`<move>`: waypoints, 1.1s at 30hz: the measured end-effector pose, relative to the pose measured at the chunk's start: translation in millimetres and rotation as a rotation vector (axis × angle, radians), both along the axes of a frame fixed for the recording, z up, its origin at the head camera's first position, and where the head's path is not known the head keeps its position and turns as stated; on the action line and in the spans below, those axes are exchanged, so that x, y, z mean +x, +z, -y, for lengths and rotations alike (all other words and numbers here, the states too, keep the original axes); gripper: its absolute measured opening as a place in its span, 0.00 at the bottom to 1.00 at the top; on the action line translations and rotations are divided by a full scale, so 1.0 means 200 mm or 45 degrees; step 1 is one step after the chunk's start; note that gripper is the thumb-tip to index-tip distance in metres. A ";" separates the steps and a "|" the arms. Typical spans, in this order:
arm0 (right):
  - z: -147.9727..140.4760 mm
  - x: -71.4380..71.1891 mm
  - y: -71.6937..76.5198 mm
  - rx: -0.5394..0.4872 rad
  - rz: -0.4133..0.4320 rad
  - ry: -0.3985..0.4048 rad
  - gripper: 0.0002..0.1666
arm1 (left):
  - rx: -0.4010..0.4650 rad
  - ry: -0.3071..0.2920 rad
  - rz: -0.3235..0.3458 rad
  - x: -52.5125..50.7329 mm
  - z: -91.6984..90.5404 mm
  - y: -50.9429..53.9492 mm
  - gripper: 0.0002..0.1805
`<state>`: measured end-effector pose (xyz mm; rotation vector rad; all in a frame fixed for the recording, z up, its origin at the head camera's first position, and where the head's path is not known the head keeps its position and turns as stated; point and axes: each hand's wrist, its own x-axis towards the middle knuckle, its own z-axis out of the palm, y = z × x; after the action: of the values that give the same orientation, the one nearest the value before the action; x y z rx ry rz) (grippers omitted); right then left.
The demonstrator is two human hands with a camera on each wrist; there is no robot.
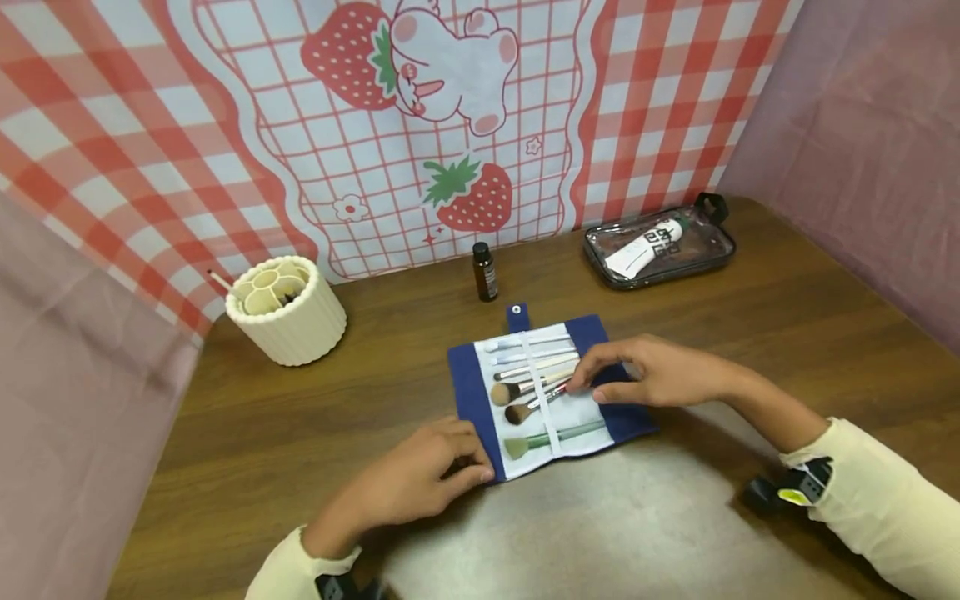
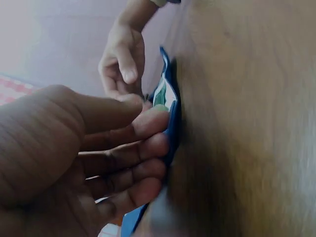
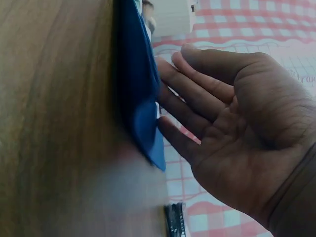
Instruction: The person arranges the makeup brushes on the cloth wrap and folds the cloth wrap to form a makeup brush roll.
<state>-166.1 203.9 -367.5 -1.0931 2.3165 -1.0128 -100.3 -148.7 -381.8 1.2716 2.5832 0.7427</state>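
Note:
A navy and white brush roll (image 1: 487,392) lies unfolded on the table, with several makeup brushes under a white strap. My left hand (image 1: 427,471) rests at its near left corner. In the left wrist view, the fingertips (image 2: 153,145) touch the navy edge and the thumb is near the index finger. My right hand (image 1: 660,372) is over the roll's right side, its fingers at the red-handled brush (image 1: 525,410); the thumb is apart from them in the right wrist view. Nearest me in the roll lies a green brush (image 1: 517,447).
A cream ribbed holder (image 1: 300,329) with compartments stands at the back left. Behind the roll is a small dark bottle (image 1: 486,275). At the back right lies a clear black-edged pouch (image 1: 693,254) with a white tube (image 1: 645,250) on or in it.

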 end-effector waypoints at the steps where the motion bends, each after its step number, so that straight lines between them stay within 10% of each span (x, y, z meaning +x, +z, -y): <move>1: -0.01 0.00 0.00 -0.004 -0.009 -0.010 0.13 | 0.005 -0.020 0.025 0.01 -0.01 0.00 0.06; 7: -0.05 0.04 0.02 0.033 -0.157 -0.043 0.11 | 0.015 0.103 0.011 0.02 -0.02 -0.01 0.06; 16: -0.14 0.08 0.00 0.235 -0.253 0.114 0.20 | -0.078 0.210 -0.092 0.02 -0.02 -0.04 0.33; 33: -0.14 0.03 -0.03 0.130 -0.335 0.056 0.04 | 0.124 0.265 -0.140 -0.03 -0.03 -0.06 0.02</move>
<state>-160.4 231.4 -372.9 -1.2967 2.5040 -0.7642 -105.9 -143.5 -393.8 1.1091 2.8323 0.8673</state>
